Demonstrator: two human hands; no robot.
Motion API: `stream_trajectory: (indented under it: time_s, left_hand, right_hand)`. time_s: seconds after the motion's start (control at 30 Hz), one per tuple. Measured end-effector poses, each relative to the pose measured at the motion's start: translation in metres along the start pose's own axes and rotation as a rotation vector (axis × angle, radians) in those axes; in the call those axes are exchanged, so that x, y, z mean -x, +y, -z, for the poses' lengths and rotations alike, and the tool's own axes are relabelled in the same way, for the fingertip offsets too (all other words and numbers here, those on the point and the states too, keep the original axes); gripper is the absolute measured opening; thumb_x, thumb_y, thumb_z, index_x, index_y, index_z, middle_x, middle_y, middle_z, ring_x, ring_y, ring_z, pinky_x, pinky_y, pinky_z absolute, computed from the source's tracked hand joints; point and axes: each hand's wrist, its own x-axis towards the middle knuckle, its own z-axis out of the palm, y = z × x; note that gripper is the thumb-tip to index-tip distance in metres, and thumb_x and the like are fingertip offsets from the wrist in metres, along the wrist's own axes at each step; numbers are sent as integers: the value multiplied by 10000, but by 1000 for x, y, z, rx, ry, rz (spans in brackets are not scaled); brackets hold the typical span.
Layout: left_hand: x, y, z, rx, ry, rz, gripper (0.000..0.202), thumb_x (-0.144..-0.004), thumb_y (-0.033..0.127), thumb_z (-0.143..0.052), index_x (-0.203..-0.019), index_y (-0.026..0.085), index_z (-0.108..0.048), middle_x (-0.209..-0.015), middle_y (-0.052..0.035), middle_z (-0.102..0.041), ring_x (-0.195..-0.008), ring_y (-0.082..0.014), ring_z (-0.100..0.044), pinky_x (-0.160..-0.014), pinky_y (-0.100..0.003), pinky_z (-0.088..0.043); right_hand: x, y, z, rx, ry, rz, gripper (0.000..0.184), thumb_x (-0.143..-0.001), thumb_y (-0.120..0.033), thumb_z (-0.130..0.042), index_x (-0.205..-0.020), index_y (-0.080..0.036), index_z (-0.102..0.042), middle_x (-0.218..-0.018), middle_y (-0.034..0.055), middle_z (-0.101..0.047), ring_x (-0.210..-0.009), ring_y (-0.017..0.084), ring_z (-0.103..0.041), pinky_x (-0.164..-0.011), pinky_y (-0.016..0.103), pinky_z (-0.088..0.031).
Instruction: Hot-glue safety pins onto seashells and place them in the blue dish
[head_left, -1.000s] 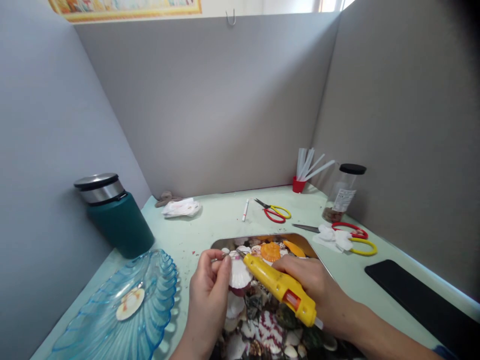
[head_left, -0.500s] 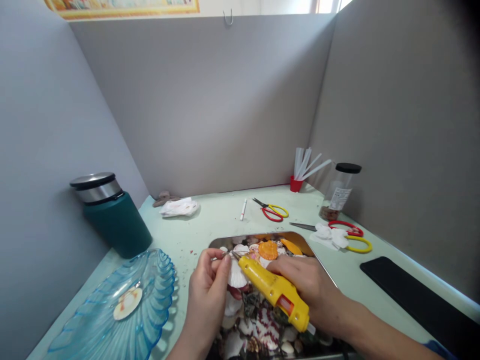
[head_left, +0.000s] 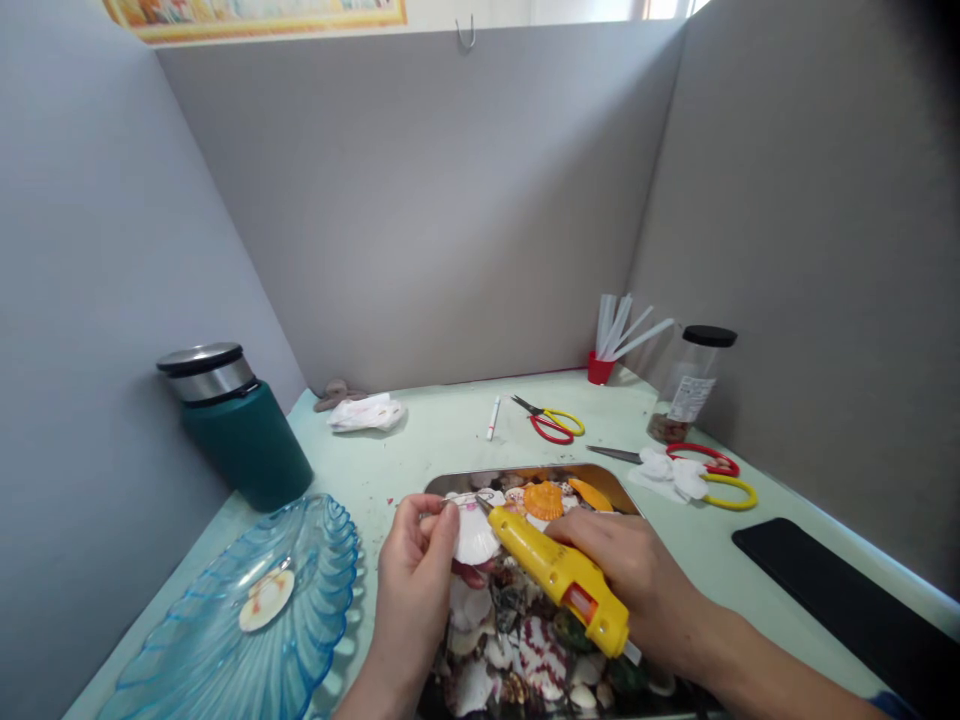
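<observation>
Craft workstation in a partitioned booth
Grey panels (head_left: 405, 220) enclose the pale green counter (head_left: 442, 440) at left, right and far side; a tray (head_left: 616, 485) of seashells (head_left: 541, 655), a yellow glue gun (head_left: 555, 572), scissors (head_left: 551, 438) and a red cup (head_left: 601, 371) of translucent sticks show craftwork. The wider building cannot be told.

Wears a blue sleeve (head_left: 892, 706) on the right, seen only as a small, plain corner at the bottom edge, too little to tell cloth or cuff. Shows a bare right forearm (head_left: 757, 650), tapering to a bare right hand (head_left: 619, 560), plus a bare left hand (head_left: 418, 560) and left wrist (head_left: 384, 665).
</observation>
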Motion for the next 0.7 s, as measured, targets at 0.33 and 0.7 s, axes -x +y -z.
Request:
stream_trajectory:
  time_s: [0.33, 0.7]
  left_hand:
    - [0, -2, 1, 4, -25, 37, 239, -809, 385, -607, -833, 201, -457, -486, 75, -577, -406, -89, -537, -412, -155, -406]
    - [1, -2, 0, -73, -41, 11, 243, -802, 396, -612, -833, 197, -477, -524, 54, -598, -441, -88, -533, -427, -156, -401]
  right_hand:
    - [0, -1, 0, -1, 24, 14, 152, -834, -265, -556, -954, -172, -564, -790, 43, -654, -669, 180, -592, -589, 271, -372]
    - [-2, -5, 0, 27, 17, 32, 161, -848, -296, -533, -949, -172, -556, -762, 41, -638, -654, 177, -576, -589, 266, -361]
